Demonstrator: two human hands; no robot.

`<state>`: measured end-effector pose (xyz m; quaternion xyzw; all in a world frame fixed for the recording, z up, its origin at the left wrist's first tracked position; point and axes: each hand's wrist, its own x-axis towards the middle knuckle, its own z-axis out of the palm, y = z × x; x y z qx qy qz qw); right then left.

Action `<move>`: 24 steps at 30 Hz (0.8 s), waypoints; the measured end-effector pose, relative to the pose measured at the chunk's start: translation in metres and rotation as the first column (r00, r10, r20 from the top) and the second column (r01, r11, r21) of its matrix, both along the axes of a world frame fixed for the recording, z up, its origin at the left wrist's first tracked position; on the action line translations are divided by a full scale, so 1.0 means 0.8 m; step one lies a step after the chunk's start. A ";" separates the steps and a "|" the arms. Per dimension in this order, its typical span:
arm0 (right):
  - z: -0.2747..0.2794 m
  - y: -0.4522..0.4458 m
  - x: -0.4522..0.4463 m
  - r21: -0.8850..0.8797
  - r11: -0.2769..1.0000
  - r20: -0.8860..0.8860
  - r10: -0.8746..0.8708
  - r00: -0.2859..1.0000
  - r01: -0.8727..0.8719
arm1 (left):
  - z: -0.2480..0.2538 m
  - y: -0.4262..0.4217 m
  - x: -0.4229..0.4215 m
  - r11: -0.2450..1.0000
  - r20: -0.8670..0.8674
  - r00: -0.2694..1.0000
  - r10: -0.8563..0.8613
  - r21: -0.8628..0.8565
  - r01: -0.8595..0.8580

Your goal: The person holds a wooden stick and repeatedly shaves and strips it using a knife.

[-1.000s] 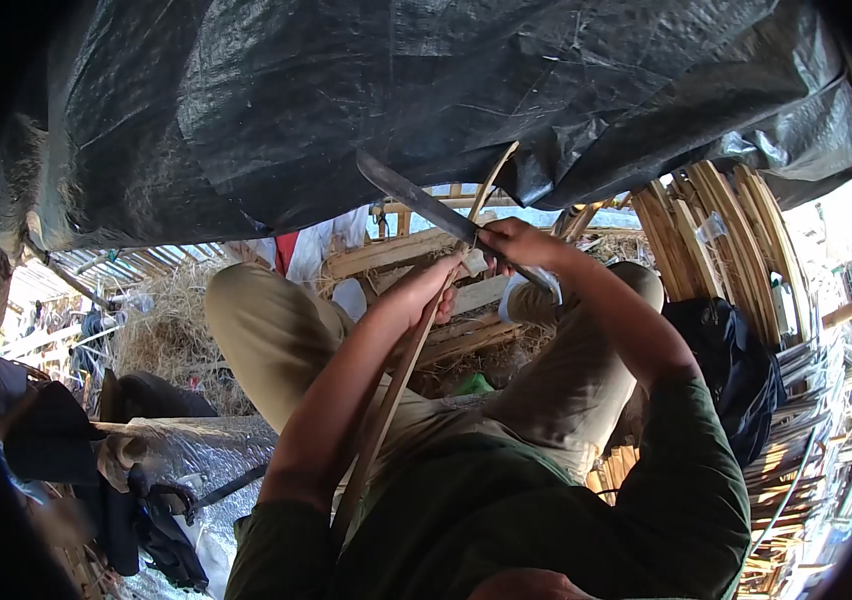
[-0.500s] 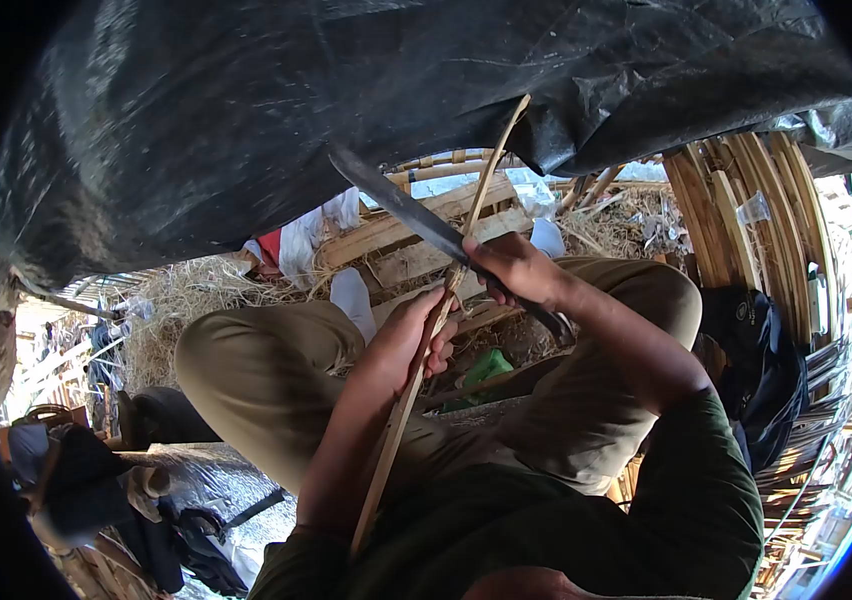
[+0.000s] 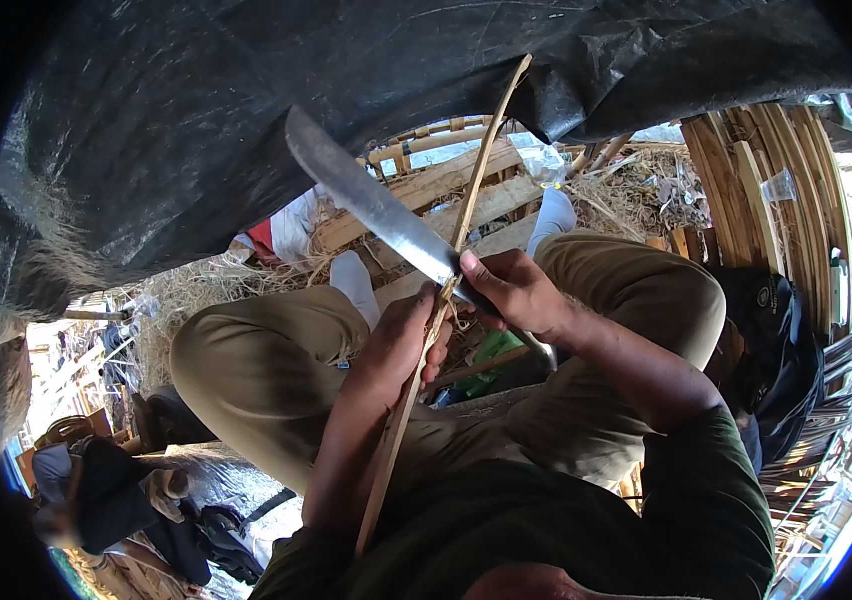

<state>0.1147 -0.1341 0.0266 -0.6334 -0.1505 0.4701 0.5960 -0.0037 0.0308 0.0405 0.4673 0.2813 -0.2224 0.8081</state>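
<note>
My left hand (image 3: 401,340) is wrapped round a long, thin bamboo strip (image 3: 478,185). The strip slants from beside my left forearm up to the black sheet, with frayed fibres just above my fist. In my right hand (image 3: 524,292) is a machete (image 3: 366,200), gripped near the base of its blade. Its wide blade points up and left, its flat side catching the light, and crosses the strip just above my left hand. Whether the edge is cutting into the strip cannot be made out. My right thumb lies near the crossing point.
Black plastic sheeting (image 3: 186,110) hangs across the top. Wooden slats (image 3: 421,195) and straw (image 3: 196,310) lie beyond my bent legs. Upright boards (image 3: 731,195) and a dark backpack (image 3: 771,340) are at the right. Dark cloth items (image 3: 111,490) lie at lower left, and a green plastic piece (image 3: 494,350) lies between my legs.
The machete has rolled so that more of its flat side shows, and its tip has moved up and left. Both hands keep their hold, with the strip's top end higher in view.
</note>
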 end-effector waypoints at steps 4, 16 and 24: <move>-0.001 0.003 -0.005 -0.069 0.990 -0.183 -0.133 0.974 0.122 | 0.005 -0.001 0.001 0.999 -0.014 1.000 0.018 -0.046 -0.019; 0.011 -0.003 -0.002 -0.048 0.997 -0.172 -0.073 0.982 0.066 | 0.013 -0.005 0.007 0.999 -0.063 0.998 0.013 -0.037 -0.016; 0.023 -0.008 -0.006 -0.075 0.997 -0.395 -0.042 0.918 0.013 | 0.012 -0.008 0.006 1.000 -0.062 0.998 -0.006 -0.026 0.004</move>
